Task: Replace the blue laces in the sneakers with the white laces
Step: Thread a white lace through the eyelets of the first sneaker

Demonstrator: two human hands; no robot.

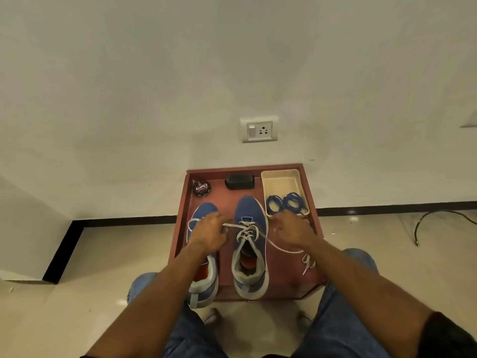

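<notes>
On the red desk [180, 228] stand two blue sneakers. Over the left sneaker [204, 280] the left hand [209, 233] has a closed grip, pinching one end of the white lace [247, 232] threaded in the right sneaker [249, 254]. The right hand [291, 232] grips the other end with curled fingers. Blue laces [286, 202] lie in the cream tray [281, 174].

Low table [313, 202], against the wall. Far edge, left to right: polish tin [201, 188], brush [239, 181], tray [281, 182] in the far right corner, holding coiled laces [287, 202]. Nearer, two sneakers side by side: left sneaker [204, 285], right sneaker [249, 210].
</notes>
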